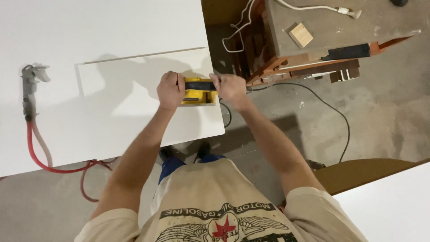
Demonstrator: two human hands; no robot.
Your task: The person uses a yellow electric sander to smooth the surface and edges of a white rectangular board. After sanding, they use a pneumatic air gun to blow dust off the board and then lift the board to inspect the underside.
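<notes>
Centre frame, left hand [170, 91] and right hand [229, 87] clamp a rigid, probably light yellow-and-black plastic hand tool [199, 91] by its ends on a white panel [134, 98].

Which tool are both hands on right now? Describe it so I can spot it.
Find the big white table, then the smaller white panel lying on it. At that panel's right edge, between left hand and right hand, sits a blocky yellow tool with a black top, the only yellow thing there.

A workshop: bare concrete floor [367, 121], large white panels [148, 103], a hosed air tool [30, 87], stacked timber offcuts [331, 69].
</notes>
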